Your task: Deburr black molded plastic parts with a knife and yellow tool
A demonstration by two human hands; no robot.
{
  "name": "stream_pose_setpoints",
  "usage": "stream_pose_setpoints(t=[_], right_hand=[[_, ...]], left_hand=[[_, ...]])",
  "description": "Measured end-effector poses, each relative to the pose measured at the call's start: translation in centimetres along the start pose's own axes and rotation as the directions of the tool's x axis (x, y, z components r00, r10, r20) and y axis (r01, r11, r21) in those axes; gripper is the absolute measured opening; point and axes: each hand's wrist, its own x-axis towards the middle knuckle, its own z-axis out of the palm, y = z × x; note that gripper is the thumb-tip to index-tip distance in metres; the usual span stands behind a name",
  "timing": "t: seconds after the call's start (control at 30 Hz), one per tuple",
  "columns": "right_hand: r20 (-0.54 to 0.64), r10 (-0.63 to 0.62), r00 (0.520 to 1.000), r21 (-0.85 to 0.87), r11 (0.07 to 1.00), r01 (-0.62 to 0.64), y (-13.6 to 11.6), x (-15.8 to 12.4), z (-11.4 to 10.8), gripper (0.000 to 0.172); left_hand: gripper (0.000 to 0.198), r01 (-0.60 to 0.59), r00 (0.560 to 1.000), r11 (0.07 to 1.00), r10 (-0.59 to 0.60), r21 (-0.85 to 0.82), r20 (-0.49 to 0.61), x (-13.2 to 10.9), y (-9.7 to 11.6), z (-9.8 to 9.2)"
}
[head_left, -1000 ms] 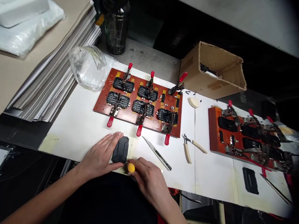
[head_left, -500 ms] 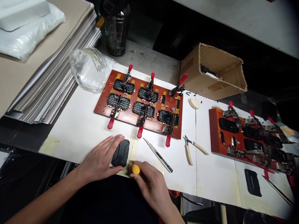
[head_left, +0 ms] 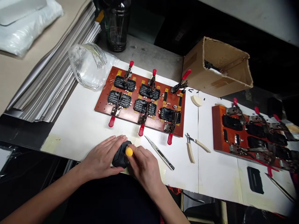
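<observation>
A black plastic cover (head_left: 120,157) with cut corners lies on the white paper in front of me. My left hand (head_left: 102,157) holds it from the left, fingers along the far edge and thumb along the near edge. In my right hand (head_left: 144,163) is a tool with a yellow rounded handle end (head_left: 129,151), seen nearly end-on. The fist closes round it at the cover's right edge; its working tip is hidden. To the right of that hand lies a craft knife (head_left: 160,153). Farther right rest side cutters (head_left: 194,146) with cream handles, jaws apart.
A red-brown fixture board (head_left: 130,115) with red-handled toggle clamps and several black plastic parts lies ahead. A second fixture (head_left: 217,130) stands at right, near another black cover (head_left: 255,180). Behind are a cardboard box (head_left: 196,70), a plastic bag (head_left: 90,67) and stacked sheets (head_left: 53,74).
My right hand has moved left and away from me, bringing the yellow-handled tool from beside the cover onto its right edge. My left hand stays on the cover. The view has shifted slightly.
</observation>
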Motion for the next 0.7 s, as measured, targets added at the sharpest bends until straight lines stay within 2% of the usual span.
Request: stream_pose_setpoints(t=[0.07, 0.13, 0.23, 0.33, 0.4, 0.43, 0.5, 0.6, 0.7], right_hand=[[0.066, -0.021, 0.998, -0.022, 0.999, 0.023, -0.2, -0.1, -0.1, 0.027], [0.058, -0.025, 0.998, -0.023, 0.999, 0.026, -0.1, 0.1, 0.1, 0.026], [-0.12, 0.022, 0.993, -0.014, 1.0, -0.024, 0.6, 0.7, 0.7, 0.026], [-0.335, 0.128, 0.934, 0.02, 0.991, -0.129, 1.4, 0.7, 1.1, 0.025], [-0.401, 0.205, 0.893, 0.103, 0.978, -0.179, 1.4, 0.5, 1.0, 0.024], [-0.391, 0.233, 0.89, 0.154, 0.97, -0.186, 1.2, 0.3, 1.0, 0.024], [-0.297, 0.235, 0.925, 0.23, 0.958, -0.17, 0.6, 0.1, 1.0, 0.023], [-0.141, 0.198, 0.97, 0.23, 0.959, -0.162, -0.2, 0.2, 1.1, 0.022], [-0.19, 0.253, 0.949, 0.163, 0.961, -0.224, 0.1, -0.1, 0.9, 0.021]], left_hand=[[0.1, -0.001, 1.0, 1.0, 0.001, -0.008, -0.004, 0.0, 0.0, 0.0], [0.101, 0.0, 1.0, 1.0, 0.0, -0.012, -0.019, 0.0, 0.0, 0.1], [0.1, 0.016, 0.999, 1.0, -0.016, 0.0, -0.043, 0.0, -0.1, 0.3], [0.101, 0.047, 0.998, 0.999, -0.046, 0.012, -0.036, 0.1, 0.0, 0.3], [0.1, 0.054, 0.998, 0.998, -0.054, 0.016, -0.022, 0.1, 0.0, 0.3], [0.1, 0.051, 0.999, 0.999, -0.05, 0.017, -0.018, 0.1, 0.0, 0.3], [0.099, 0.038, 0.999, 0.999, -0.037, 0.017, -0.02, 0.1, 0.0, 0.3], [0.098, 0.023, 0.999, 1.0, -0.022, 0.018, -0.034, 0.0, -0.1, 0.3], [0.096, 0.03, 0.999, 0.999, -0.029, 0.023, -0.037, 0.0, -0.1, 0.4]])
